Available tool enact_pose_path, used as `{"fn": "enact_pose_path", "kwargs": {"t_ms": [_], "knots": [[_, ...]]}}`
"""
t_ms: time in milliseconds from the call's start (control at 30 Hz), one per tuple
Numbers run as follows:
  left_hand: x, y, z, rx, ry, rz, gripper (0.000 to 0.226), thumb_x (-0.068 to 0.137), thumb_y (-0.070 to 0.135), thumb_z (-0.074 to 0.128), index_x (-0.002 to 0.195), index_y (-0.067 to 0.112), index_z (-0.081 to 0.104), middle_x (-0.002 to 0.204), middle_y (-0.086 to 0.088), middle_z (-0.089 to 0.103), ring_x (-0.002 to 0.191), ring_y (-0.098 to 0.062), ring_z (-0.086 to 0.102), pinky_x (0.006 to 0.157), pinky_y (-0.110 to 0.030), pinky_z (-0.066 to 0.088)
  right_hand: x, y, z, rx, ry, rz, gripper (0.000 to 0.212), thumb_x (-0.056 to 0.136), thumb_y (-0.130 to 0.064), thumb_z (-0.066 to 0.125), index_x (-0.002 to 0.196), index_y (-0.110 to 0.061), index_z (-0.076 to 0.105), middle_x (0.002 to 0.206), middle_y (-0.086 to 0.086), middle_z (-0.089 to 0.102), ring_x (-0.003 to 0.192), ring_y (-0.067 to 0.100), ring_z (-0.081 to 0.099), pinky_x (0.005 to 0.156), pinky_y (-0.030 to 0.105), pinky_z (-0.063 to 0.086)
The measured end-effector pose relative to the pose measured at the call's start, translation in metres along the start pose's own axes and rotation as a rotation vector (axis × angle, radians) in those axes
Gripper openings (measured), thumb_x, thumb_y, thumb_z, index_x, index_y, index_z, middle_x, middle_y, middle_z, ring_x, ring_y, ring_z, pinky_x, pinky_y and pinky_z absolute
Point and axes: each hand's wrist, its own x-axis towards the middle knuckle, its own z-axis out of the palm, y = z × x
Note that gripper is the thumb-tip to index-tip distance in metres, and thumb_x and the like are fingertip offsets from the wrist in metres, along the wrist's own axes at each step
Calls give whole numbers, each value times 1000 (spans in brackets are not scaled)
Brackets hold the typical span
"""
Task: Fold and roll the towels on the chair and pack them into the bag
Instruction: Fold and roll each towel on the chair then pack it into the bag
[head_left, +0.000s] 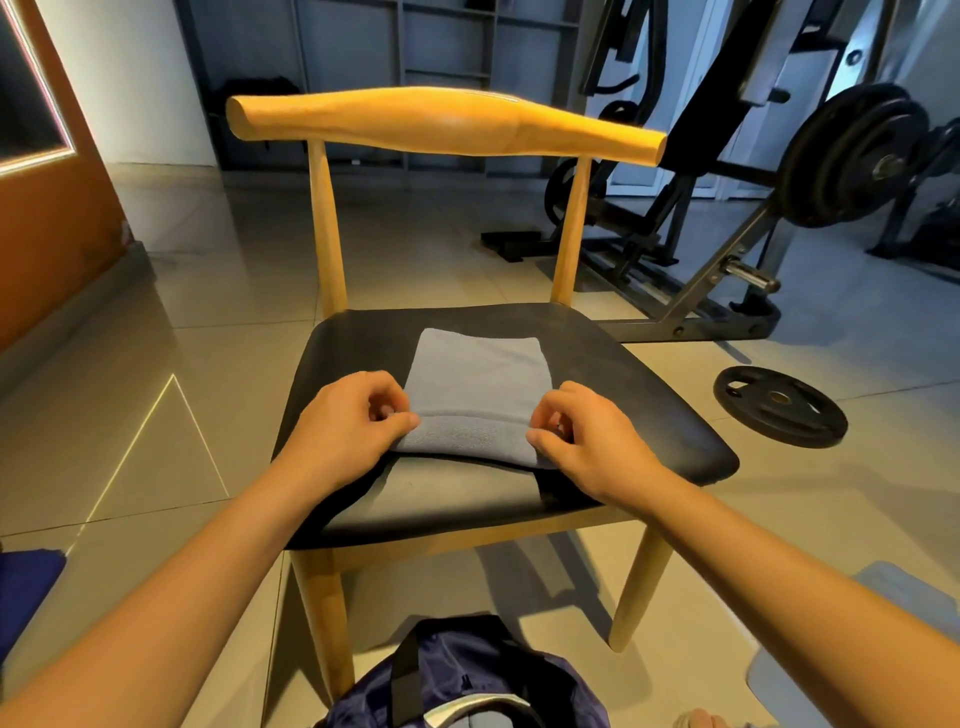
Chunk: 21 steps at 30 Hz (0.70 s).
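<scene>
A grey-blue towel (478, 382), folded into a narrow strip, lies on the black seat of a wooden chair (649, 415). Its near end is turned over into a short roll. My left hand (348, 421) pinches the left end of that roll. My right hand (582, 441) pinches the right end, fingers curled over the edge. A dark blue bag (457, 675) with a black strap sits on the floor below the chair's front edge, its mouth partly out of view.
A weight machine (727, 208) with loaded plates stands behind the chair on the right. A loose weight plate (779, 405) lies flat on the tiles beside the seat. A blue cloth (26, 587) shows at the left edge; an orange door (47, 208) stands far left.
</scene>
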Motion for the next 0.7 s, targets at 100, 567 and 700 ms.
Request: {"fn": "enact_pose_path", "kwargs": {"t_ms": [100, 567, 700], "knots": [[-6, -4, 2, 87, 59, 181, 6, 92, 36, 70, 88, 31, 72, 89, 17, 60, 86, -5, 54, 73, -23, 45, -7, 6, 3, -190, 82, -219, 17, 99, -34, 60, 95, -22, 71, 94, -7, 56, 84, 13, 53, 71, 32, 48], [-4, -17, 0, 98, -164, 131, 23, 96, 58, 47, 95, 40, 62, 111, 22, 47, 110, -4, 44, 101, -37, 43, -1, 4, -17, -59, -264, -63, 34, 104, -35, 52, 90, -6, 61, 87, 11, 57, 76, 19, 52, 72, 40, 44], [1, -13, 3, 40, -181, 33, 34, 97, 55, 49, 93, 29, 69, 110, 20, 49, 110, -8, 44, 103, -40, 42, 5, 3, -19, 66, -377, 60, 40, 104, -33, 50, 75, -5, 56, 74, 16, 52, 67, 19, 43, 65, 37, 35]]}}
